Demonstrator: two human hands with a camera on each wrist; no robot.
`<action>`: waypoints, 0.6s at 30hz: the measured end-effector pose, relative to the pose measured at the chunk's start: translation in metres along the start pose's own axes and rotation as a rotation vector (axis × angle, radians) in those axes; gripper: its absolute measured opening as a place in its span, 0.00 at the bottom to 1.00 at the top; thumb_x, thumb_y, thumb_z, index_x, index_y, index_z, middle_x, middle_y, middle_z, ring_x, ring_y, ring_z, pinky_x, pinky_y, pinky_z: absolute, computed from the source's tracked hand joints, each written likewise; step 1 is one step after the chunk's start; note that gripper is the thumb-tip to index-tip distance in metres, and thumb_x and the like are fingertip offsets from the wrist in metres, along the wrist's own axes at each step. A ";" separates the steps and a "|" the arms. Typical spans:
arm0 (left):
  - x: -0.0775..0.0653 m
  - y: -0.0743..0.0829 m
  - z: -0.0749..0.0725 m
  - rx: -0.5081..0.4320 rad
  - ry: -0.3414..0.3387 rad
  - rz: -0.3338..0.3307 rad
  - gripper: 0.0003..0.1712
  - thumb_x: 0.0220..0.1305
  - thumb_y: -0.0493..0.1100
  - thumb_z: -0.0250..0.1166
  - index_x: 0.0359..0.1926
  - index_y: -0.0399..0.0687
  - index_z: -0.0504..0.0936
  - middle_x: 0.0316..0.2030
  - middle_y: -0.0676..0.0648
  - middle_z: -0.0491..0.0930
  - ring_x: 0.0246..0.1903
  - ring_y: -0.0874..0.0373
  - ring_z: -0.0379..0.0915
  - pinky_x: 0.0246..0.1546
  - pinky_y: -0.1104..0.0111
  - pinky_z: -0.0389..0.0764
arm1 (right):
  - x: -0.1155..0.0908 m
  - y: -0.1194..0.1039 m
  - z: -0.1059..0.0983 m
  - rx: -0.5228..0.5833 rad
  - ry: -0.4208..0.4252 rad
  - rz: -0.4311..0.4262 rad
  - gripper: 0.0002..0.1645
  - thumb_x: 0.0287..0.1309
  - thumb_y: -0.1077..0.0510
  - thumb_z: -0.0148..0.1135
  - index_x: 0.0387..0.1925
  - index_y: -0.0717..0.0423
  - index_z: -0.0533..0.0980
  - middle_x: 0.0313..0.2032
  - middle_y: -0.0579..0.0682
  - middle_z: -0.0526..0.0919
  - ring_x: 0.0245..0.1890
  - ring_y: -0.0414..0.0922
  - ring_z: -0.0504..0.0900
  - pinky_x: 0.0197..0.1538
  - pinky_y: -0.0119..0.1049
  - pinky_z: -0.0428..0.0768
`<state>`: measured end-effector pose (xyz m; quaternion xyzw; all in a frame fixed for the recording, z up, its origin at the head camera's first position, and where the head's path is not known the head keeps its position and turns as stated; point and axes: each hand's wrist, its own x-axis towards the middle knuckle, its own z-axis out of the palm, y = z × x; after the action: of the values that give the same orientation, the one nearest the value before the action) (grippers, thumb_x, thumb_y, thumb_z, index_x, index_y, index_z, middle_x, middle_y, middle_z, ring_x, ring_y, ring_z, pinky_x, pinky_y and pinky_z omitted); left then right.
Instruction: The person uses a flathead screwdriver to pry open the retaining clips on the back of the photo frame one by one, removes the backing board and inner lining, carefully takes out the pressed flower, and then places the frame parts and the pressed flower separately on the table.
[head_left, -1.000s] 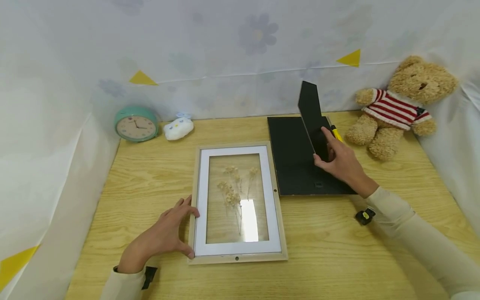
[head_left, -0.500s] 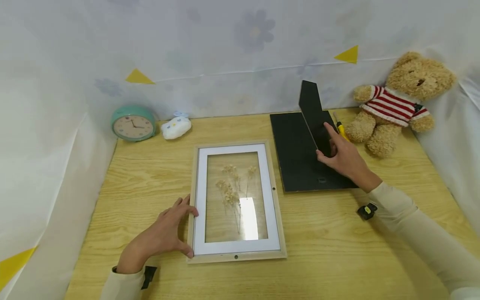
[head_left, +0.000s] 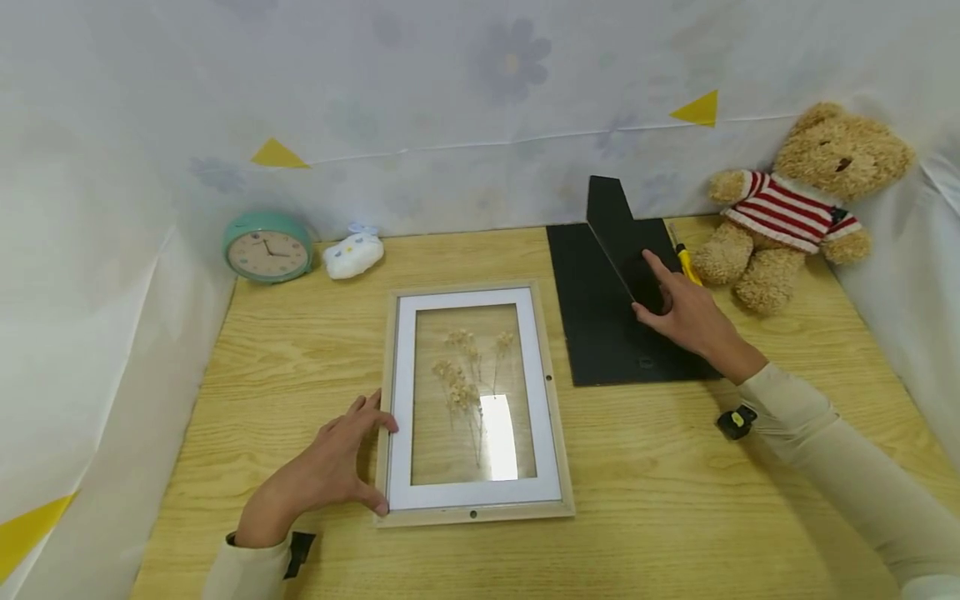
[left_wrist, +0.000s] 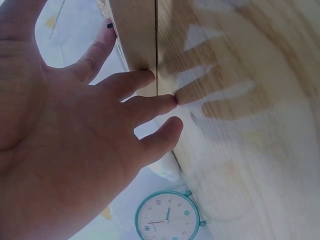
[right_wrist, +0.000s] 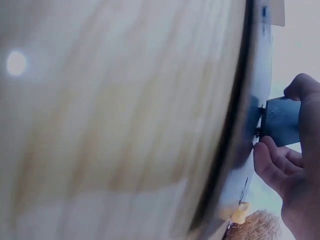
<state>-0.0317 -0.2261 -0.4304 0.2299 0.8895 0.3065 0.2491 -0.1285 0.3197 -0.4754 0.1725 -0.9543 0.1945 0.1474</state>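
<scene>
A light wooden picture frame lies flat, with a white mat and dried flowers behind glare-marked clear glass. My left hand rests at its left side, fingers spread and thumb at the lower left corner; in the left wrist view, fingertips touch the frame's side. To the right lies a black backing board. Its fold-out easel stand is raised at a slant. My right hand holds the stand between thumb and fingers; the right wrist view shows thumb and fingers on opposite sides of it.
A screwdriver with a yellow and black handle lies right of the board, beside a teddy bear in a striped sweater. A green alarm clock and a white plush stand at the back left. White cloth encloses the table.
The backing board has shifted slightly right, away from the frame. Its stand has dropped a little lower, and my right index finger looks straighter. My left hand stays at the frame.
</scene>
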 end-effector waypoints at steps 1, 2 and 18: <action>0.000 0.000 0.000 0.000 -0.001 0.000 0.50 0.25 0.57 0.87 0.53 0.56 0.72 0.76 0.31 0.48 0.73 0.28 0.42 0.60 0.29 0.53 | 0.000 0.000 0.001 -0.007 -0.008 -0.001 0.55 0.52 0.62 0.74 0.77 0.57 0.54 0.20 0.50 0.69 0.18 0.43 0.64 0.21 0.36 0.60; 0.000 0.000 0.000 0.000 -0.001 -0.001 0.50 0.25 0.57 0.87 0.53 0.56 0.72 0.76 0.31 0.48 0.73 0.28 0.42 0.60 0.29 0.53 | 0.001 0.001 0.001 -0.015 -0.020 0.000 0.55 0.53 0.61 0.73 0.77 0.58 0.54 0.20 0.50 0.69 0.18 0.43 0.64 0.22 0.37 0.60; 0.000 -0.001 0.001 -0.004 0.001 -0.002 0.50 0.24 0.56 0.87 0.53 0.57 0.72 0.76 0.32 0.49 0.73 0.28 0.42 0.61 0.30 0.53 | 0.006 -0.005 0.005 -0.023 -0.171 0.057 0.36 0.64 0.55 0.67 0.68 0.66 0.69 0.29 0.59 0.71 0.24 0.47 0.61 0.27 0.39 0.62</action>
<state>-0.0313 -0.2268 -0.4311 0.2283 0.8893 0.3081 0.2493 -0.1330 0.3116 -0.4757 0.1595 -0.9700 0.1725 0.0619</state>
